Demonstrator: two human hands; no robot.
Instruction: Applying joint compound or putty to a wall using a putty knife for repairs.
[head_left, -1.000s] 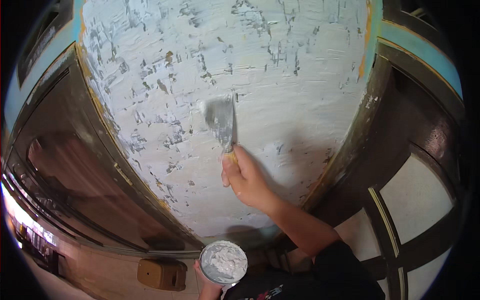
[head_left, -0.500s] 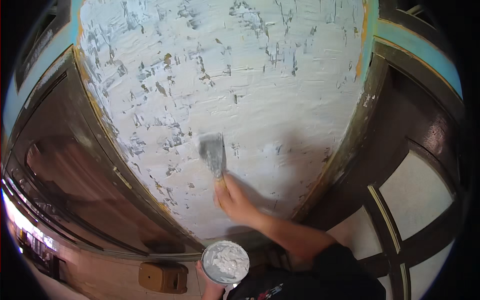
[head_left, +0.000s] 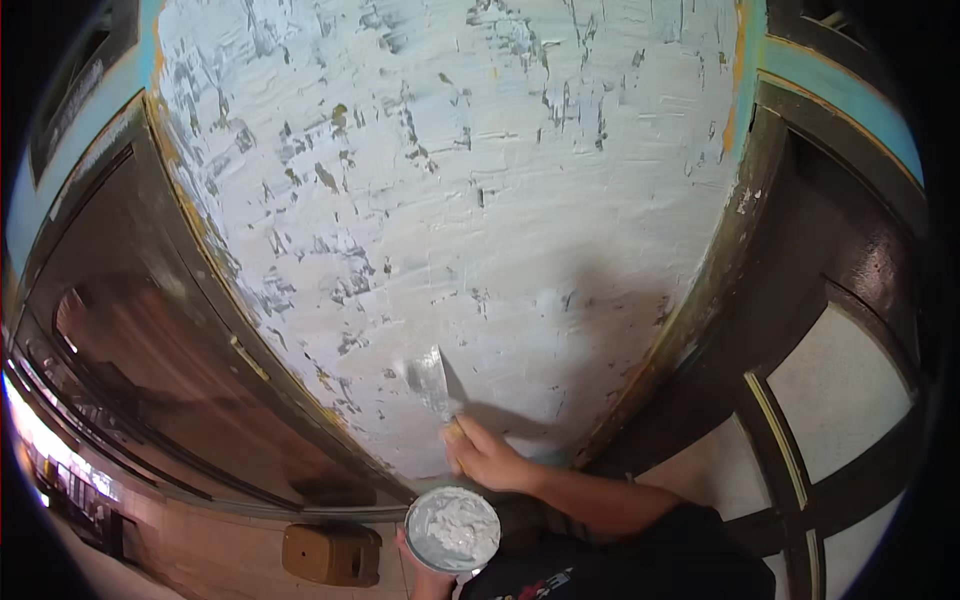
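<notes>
My right hand [head_left: 487,455] is closed round the handle of a putty knife [head_left: 429,383]. Its broad grey blade is at the lower middle of the wall [head_left: 520,220], tilted up and to the left. White putty covers most of that wall, with grey and brownish bare patches showing through. Below, my left hand [head_left: 425,577] grips a round tub [head_left: 415,540] from its left side; most of the fingers are hidden under and behind it. Thick white putty [head_left: 462,526] lies inside the tub.
A brown door [head_left: 150,330] with a dark frame stands to the left, and a dark door with pale panels [head_left: 845,390] to the right. On the tiled floor [head_left: 220,540] sits a brown plastic stool [head_left: 330,555], left of the tub. Turquoise trim [head_left: 840,110] borders the wall.
My right hand and the putty knife have moved down the wall, closer to the tub. The left hand holds the tub in nearly the same place.
</notes>
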